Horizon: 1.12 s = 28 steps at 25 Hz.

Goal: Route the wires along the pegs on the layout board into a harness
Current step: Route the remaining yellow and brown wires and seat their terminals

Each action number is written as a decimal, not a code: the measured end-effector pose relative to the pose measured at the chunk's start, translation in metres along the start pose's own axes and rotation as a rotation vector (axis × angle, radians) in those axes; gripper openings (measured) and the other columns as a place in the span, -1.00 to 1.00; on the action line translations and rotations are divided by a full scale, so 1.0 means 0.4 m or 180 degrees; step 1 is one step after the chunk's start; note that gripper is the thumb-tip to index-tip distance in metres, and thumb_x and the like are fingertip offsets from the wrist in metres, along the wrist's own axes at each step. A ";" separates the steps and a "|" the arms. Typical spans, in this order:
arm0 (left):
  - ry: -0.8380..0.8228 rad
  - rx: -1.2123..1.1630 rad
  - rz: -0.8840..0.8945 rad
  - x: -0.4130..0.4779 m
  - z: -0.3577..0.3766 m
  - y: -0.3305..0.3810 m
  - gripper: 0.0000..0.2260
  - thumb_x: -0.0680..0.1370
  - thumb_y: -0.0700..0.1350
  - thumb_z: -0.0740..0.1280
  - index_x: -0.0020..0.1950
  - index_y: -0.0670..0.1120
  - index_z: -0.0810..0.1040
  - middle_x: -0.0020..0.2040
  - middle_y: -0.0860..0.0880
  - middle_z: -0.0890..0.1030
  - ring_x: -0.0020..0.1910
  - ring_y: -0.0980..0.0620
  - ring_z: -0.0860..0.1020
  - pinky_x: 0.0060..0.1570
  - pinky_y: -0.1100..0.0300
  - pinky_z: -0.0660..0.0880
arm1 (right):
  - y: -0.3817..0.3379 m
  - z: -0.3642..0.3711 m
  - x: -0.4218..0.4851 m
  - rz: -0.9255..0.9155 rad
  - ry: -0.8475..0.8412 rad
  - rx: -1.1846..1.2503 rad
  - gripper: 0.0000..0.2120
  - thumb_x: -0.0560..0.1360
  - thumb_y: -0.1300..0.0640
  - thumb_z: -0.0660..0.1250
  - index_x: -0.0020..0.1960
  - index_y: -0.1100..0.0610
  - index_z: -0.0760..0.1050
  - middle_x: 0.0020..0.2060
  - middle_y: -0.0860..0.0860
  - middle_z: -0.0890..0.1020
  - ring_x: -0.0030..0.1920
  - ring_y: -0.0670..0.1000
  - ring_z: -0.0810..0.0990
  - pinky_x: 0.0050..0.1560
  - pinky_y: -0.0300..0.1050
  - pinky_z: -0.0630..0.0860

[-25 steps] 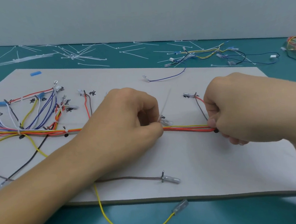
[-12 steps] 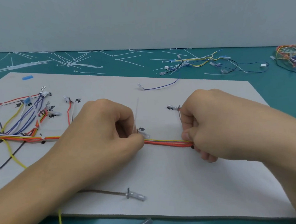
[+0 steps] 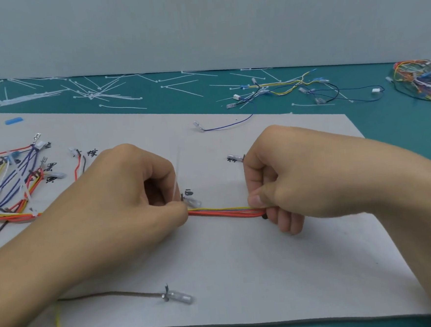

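Head view: the wire bundle [image 3: 223, 211] lies left-to-right. The left hand [image 3: 125, 195] pinches its left end, the right hand [image 3: 294, 175] its right.

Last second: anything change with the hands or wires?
Nothing visibly moved on the layout board. Only the head camera shifted, so the scene sits further left in frame. The left hand and right hand still pinch the two ends of the red, orange and yellow wire bundle, the same span apart. The clear cable tie still stands up from the left fingers.
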<state>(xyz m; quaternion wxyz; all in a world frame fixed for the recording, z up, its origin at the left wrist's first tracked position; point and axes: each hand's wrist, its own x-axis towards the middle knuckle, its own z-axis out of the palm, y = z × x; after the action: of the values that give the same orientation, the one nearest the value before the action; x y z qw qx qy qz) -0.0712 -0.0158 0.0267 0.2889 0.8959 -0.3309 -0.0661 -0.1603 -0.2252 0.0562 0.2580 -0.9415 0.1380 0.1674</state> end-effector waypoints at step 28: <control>0.0141 0.0123 0.1256 -0.019 0.081 0.033 -0.75 0.51 0.16 0.40 0.14 0.13 0.62 0.05 0.19 0.50 0.06 0.08 0.47 0.08 0.07 0.41 | -0.231 -0.068 0.430 -0.0692 0.1224 -0.0096 -0.71 0.48 0.29 0.32 0.18 0.32 0.63 -0.04 0.21 0.71 -0.02 0.11 0.70 -0.09 -0.02 0.64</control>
<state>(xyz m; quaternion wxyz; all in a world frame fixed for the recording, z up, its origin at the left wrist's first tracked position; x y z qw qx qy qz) -0.0944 -0.0343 0.0069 0.2862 0.8203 -0.4949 0.0178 0.0342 -0.1927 0.0524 0.2293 -0.9692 0.0798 -0.0420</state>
